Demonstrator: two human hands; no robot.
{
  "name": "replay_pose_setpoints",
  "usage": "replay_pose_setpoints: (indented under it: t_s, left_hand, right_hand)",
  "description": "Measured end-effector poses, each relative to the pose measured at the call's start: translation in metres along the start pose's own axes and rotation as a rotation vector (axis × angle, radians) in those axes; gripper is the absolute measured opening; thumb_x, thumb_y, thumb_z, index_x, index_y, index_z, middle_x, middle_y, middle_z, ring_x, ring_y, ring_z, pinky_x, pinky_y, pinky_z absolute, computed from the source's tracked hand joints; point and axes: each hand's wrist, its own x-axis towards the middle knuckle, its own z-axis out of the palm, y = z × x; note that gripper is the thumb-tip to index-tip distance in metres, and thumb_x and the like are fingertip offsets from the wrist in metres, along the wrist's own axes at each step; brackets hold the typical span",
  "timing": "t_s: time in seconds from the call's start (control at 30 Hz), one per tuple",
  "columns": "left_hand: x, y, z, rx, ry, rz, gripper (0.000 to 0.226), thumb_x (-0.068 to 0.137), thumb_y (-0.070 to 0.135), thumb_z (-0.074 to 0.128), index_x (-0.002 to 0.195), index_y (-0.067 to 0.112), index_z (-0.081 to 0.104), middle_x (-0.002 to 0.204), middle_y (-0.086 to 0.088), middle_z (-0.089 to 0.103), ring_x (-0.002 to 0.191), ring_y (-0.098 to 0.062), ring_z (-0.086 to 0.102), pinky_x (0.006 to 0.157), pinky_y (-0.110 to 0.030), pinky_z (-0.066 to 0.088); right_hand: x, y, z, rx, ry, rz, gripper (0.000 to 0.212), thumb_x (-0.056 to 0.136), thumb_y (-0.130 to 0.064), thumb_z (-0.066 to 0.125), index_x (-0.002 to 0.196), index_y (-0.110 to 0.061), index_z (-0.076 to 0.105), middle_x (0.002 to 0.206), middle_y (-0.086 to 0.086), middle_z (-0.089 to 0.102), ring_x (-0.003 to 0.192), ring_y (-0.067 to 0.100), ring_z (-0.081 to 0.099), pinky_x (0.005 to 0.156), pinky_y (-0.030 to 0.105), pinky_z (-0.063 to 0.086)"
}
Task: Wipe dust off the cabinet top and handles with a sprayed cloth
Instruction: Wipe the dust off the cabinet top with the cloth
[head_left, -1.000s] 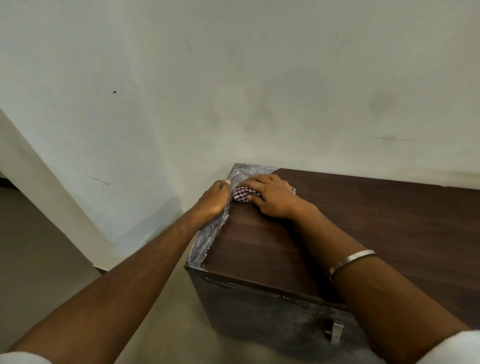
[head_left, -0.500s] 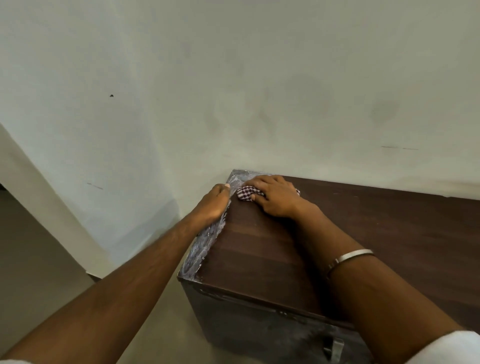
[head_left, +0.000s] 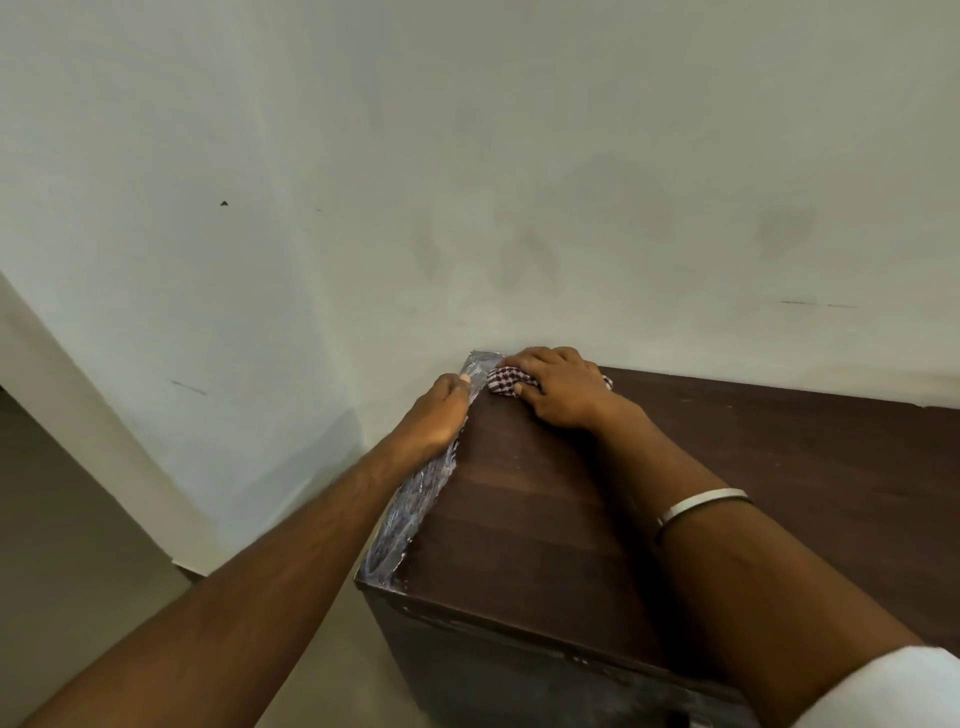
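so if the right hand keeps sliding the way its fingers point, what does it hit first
Probably the wall. The right hand presses the cloth at the far left corner of the cabinet top, fingers pointing toward that corner, with only a sliver of top left before the wall. Depth there is hard to judge.

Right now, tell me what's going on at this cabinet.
A person is wiping the dark wooden cabinet top with a red-and-white checkered cloth. The right hand presses the bunched cloth flat against the back left corner, next to the wall. The left hand rests on the left edge, where a crinkled clear plastic strip runs along it. A silver bangle sits on the right forearm.
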Motion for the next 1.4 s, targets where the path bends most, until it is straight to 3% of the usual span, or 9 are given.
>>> replay_pose_setpoints:
  t_s: [0.17,0.27,0.4,0.67,0.8,1.0,1.27,1.4]
  left_hand:
    - [0.009,0.000,0.002,-0.018,0.022,-0.003,0.051,0.104,0.046,0.020,0.144,0.019,0.037,0.147,-0.006,0.043,0.130,-0.021,0.042,0.096,-0.030,0.030]
    - [0.013,0.002,0.003,-0.020,0.021,-0.016,0.052,0.104,0.046,0.019,0.145,0.019,0.036,0.149,-0.005,0.040,0.133,-0.022,0.040,0.100,-0.031,0.030]
    - [0.017,0.000,0.004,-0.032,0.023,-0.028,0.053,0.103,0.049,0.018,0.144,0.020,0.037,0.148,-0.004,0.042,0.133,-0.021,0.040,0.101,-0.032,0.029]
    - [0.022,-0.002,0.004,-0.108,0.030,-0.014,0.062,0.101,0.055,0.015,0.145,0.021,0.042,0.152,-0.004,0.041,0.138,-0.020,0.039,0.117,-0.041,0.026]
    - [0.019,-0.001,0.003,-0.128,0.022,-0.026,0.064,0.100,0.058,0.015,0.149,0.022,0.036,0.155,-0.001,0.035,0.143,-0.019,0.032,0.119,-0.040,0.022]
    - [0.037,-0.016,0.009,-0.215,-0.004,0.026,0.091,0.075,0.088,0.015,0.139,0.032,0.048,0.145,0.006,0.049,0.133,-0.012,0.044,0.116,-0.043,0.030]
    - [0.026,0.000,0.003,-0.252,0.034,0.029,0.066,0.100,0.055,0.010,0.131,0.021,0.058,0.131,-0.006,0.060,0.123,-0.020,0.053,0.111,-0.043,0.036]
    - [0.030,-0.005,0.004,-0.257,0.109,-0.046,0.074,0.094,0.062,0.010,0.127,0.020,0.061,0.127,-0.010,0.063,0.117,-0.024,0.057,0.108,-0.045,0.038]
  right_hand:
    - [0.002,-0.005,0.003,0.002,0.008,-0.034,0.047,0.101,-0.041,0.038,0.147,-0.039,0.030,0.156,-0.009,0.026,0.143,0.023,0.017,0.115,0.045,0.016]
    - [-0.003,0.005,0.003,0.010,0.006,-0.083,0.045,0.100,-0.042,0.040,0.145,-0.041,0.032,0.155,-0.009,0.028,0.142,0.023,0.020,0.114,0.045,0.019]
    - [0.008,0.013,0.000,-0.033,0.001,-0.006,0.046,0.100,-0.043,0.037,0.146,-0.040,0.030,0.156,-0.006,0.026,0.142,0.026,0.020,0.114,0.047,0.020]
    - [0.018,-0.002,0.007,-0.007,0.015,-0.050,0.046,0.100,-0.042,0.038,0.146,-0.039,0.031,0.156,-0.007,0.027,0.142,0.025,0.020,0.113,0.046,0.018]
    - [0.018,0.006,0.004,0.007,0.002,-0.052,0.045,0.100,-0.042,0.039,0.145,-0.039,0.032,0.155,-0.007,0.028,0.142,0.025,0.021,0.113,0.046,0.019]
    - [0.035,-0.009,0.009,-0.012,0.019,-0.032,0.047,0.101,-0.043,0.036,0.147,-0.039,0.029,0.157,-0.008,0.025,0.143,0.025,0.017,0.115,0.045,0.015]
    - [0.038,-0.001,0.006,-0.001,-0.007,-0.054,0.046,0.101,-0.042,0.038,0.146,-0.039,0.031,0.156,-0.007,0.027,0.142,0.025,0.020,0.114,0.046,0.018]
    - [0.051,-0.018,0.012,-0.027,0.018,-0.051,0.047,0.101,-0.042,0.037,0.147,-0.038,0.029,0.157,-0.007,0.025,0.143,0.026,0.019,0.115,0.046,0.017]
